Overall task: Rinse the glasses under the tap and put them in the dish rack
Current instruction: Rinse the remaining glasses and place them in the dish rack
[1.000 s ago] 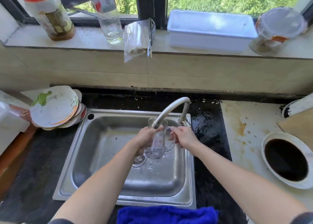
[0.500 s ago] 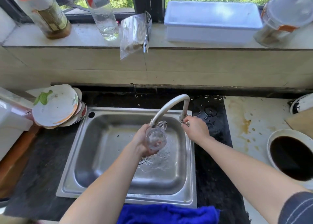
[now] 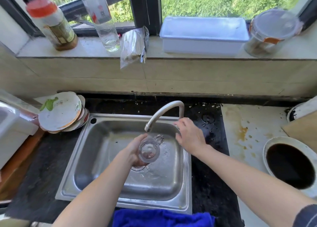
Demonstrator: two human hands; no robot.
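The right hand (image 3: pixel 188 135) has left the glass (image 3: pixel 149 150) it was helping to hold a second ago and has gone to the foot of the tap (image 3: pixel 164 113), so one hand alone now carries it. At the far left corner of the sink (image 3: pixel 163 205), a stack of used plates (image 3: pixel 60 113) leans on the dark tabletop (image 3: pixel 34 184). The left hand (image 3: pixel 135 149) is wrapped round the glass from the left, holding it tilted over the middle of the basin just under the spout, with its handle pointing away. Water ripples on the sink floor below it. The right hand lies at the sink's far right corner, fingers loosely extended toward the tap's base; whether they pinch anything there cannot be told. Near the tabletop's right edge sits a bowl of dark liquid (image 3: pixel 291 165). A blue cloth (image 3: pixel 161 218) hangs over the near edge.
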